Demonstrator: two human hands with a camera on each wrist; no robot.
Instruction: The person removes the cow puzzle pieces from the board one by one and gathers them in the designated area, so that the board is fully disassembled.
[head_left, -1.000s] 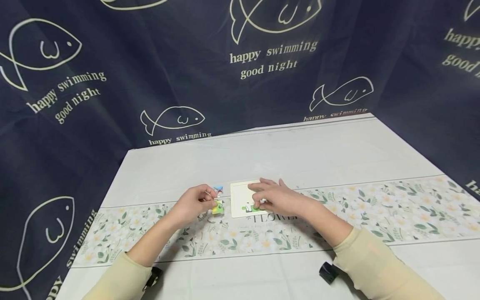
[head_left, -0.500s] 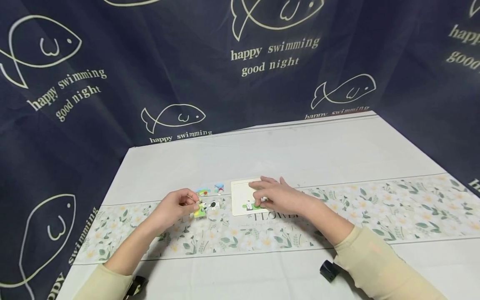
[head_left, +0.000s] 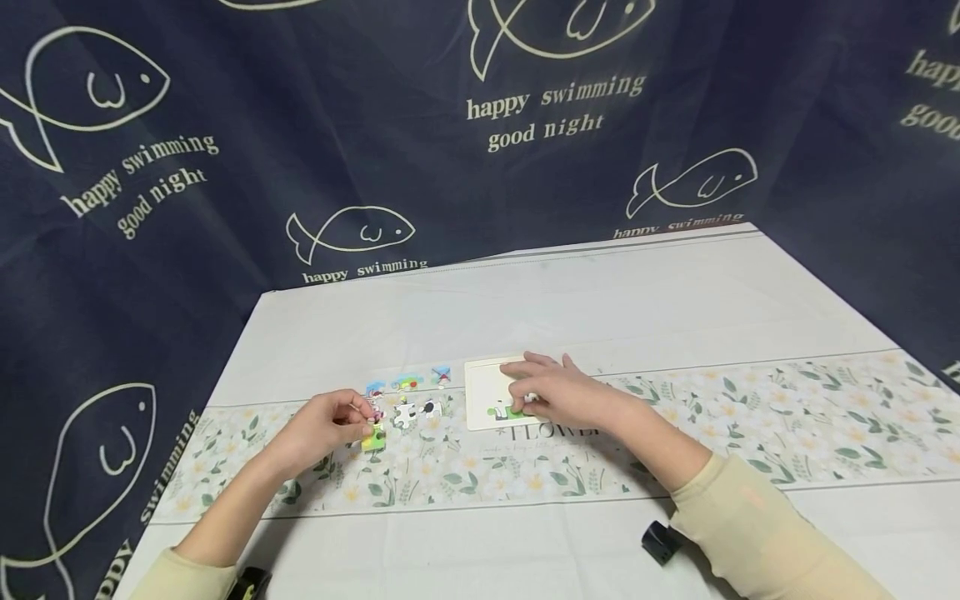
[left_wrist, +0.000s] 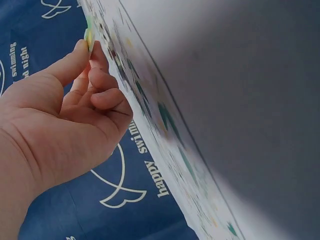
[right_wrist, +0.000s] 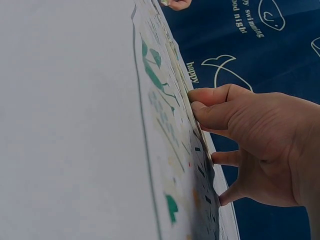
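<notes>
My left hand pinches a yellow-green jigsaw piece between thumb and fingertips, left of the loose pieces. The left wrist view shows that piece edge-on at the tips of the left hand. Over the right side of a cream puzzle tray lies my right hand, its fingers spread. Thumb and index finger press close together at green pieces along the tray's lower edge, which they partly cover. In the right wrist view the right hand touches the tray with its fingertips.
Left of the tray lie white-and-black pieces and a row of blue pieces. The white table carries a flower-print band. A dark blue curtain hangs behind it.
My left hand has moved left, carrying the yellow-green jigsaw piece away from the tray and uncovering several loose pieces. The right hand stays at the tray.
</notes>
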